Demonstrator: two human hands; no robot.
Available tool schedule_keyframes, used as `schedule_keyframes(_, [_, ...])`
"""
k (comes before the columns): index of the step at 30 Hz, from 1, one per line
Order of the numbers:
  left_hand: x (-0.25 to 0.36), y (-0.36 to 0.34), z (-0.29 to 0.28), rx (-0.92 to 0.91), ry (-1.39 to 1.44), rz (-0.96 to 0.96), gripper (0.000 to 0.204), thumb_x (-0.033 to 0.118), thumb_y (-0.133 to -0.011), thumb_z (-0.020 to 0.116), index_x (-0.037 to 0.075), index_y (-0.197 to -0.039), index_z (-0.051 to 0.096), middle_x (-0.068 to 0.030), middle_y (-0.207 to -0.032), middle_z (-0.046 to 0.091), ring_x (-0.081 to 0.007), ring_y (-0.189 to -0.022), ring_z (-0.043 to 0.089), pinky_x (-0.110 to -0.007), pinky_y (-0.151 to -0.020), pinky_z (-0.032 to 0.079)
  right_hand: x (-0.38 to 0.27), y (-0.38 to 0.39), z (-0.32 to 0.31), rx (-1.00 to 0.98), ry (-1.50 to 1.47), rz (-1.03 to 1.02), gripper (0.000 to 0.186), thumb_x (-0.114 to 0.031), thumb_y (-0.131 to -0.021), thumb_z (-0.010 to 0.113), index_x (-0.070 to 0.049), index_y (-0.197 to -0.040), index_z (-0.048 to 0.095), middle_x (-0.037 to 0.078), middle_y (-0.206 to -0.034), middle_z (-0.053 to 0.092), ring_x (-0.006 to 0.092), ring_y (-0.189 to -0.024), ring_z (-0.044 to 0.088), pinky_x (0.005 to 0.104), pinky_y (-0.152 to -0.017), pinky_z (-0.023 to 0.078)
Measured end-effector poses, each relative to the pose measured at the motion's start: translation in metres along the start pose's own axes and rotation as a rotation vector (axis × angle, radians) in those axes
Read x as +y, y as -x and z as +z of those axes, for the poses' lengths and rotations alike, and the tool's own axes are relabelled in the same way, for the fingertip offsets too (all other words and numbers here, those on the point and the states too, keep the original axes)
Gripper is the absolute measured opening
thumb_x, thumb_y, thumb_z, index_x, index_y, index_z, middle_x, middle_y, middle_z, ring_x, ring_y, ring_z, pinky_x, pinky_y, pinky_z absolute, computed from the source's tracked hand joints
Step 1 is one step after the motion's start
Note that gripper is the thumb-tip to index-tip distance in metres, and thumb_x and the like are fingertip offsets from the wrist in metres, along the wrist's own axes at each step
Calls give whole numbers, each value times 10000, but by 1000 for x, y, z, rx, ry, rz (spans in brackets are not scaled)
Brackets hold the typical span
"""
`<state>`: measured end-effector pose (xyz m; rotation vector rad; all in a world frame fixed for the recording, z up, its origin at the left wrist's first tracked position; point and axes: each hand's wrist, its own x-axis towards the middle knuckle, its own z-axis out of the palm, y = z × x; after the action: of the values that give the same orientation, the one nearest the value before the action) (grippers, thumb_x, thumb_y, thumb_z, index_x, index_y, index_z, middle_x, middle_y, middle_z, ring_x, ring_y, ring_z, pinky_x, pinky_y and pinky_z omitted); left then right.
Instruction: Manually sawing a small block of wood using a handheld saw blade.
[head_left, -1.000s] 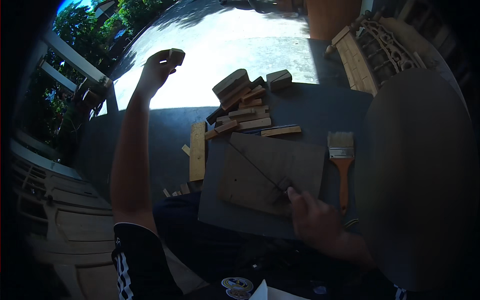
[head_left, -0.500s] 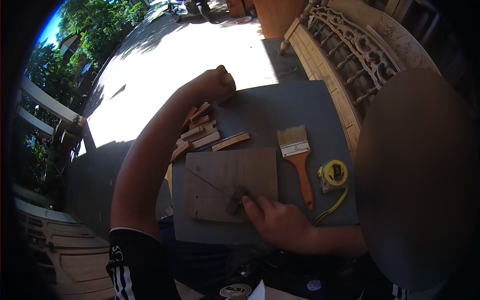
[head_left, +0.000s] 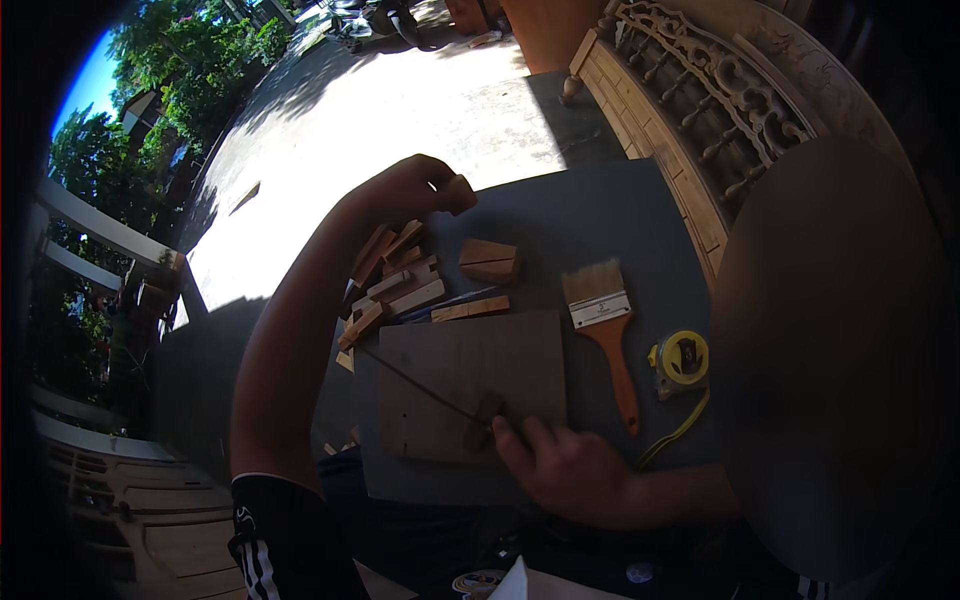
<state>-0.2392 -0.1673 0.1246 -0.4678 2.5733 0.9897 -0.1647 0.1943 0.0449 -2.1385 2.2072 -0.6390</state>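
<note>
My right hand (head_left: 575, 475) is closed on the dark wooden stock of what looks like a try square (head_left: 430, 393). Its thin dark blade runs slantwise to the left over a brown board (head_left: 470, 345), which lies flat near me. Over the table's far left part, my left hand (head_left: 430, 188) is raised with loosely curled fingers and a gap between them; nothing shows in it. Below and to the right of that hand, a light wooden block (head_left: 490, 260) with a dark line across it rests on the table.
Several wooden offcuts (head_left: 400, 285) are heaped at the left of the grey table (head_left: 560, 225). A flat paintbrush (head_left: 610, 340) and a yellow tape measure (head_left: 682, 362), its tape pulled out, lie to the right. Carved wooden furniture (head_left: 700, 110) stands beyond.
The wooden block now lies on the table, where it was not visible before. My left hand has loosened from a fist. The square's blade shows thicker than before.
</note>
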Motion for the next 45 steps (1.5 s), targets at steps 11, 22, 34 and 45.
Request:
schedule_keyframes(11, [13, 29, 45, 494, -453, 72, 302, 210, -922, 661, 70, -1185, 714, -192, -1062, 724, -346, -1129, 681, -464, -957, 560, 4, -1, -4, 1, -48, -6, 427, -126, -926, 601, -1, -1335, 579, 103, -879, 580, 187, -629, 667, 318, -436, 536])
schedule_keyframes(22, [-57, 172, 137, 1185, -182, 107, 113, 123, -1000, 649, 33, -985, 716, -137, -821, 742, -218, -710, 748, -326, -611, 556, 8, 9, 1, 42, -100, 50, 472, -114, -902, 639, -13, -1362, 605, 129, -853, 585, 255, -623, 679, 384, -471, 556])
schedule_keyframes(34, [2, 204, 228, 956, -43, 89, 196, 177, -871, 779, 73, -1031, 734, -64, -975, 706, -265, -940, 693, -396, -831, 505, 3, -7, -18, 58, 17, 87, 468, -165, -877, 737, -97, -1332, 650, 114, -855, 615, 271, -650, 693, 389, -565, 564])
schedule_keyframes(45, [20, 192, 268, 1006, 62, 146, 183, 172, -831, 754, 50, -944, 677, -151, -950, 658, -360, -925, 674, -459, -818, 539, -15, -5, -6, 156, 111, 89, 311, -169, -875, 718, -77, -1172, 715, 131, -894, 650, 341, -817, 695, 450, -697, 561])
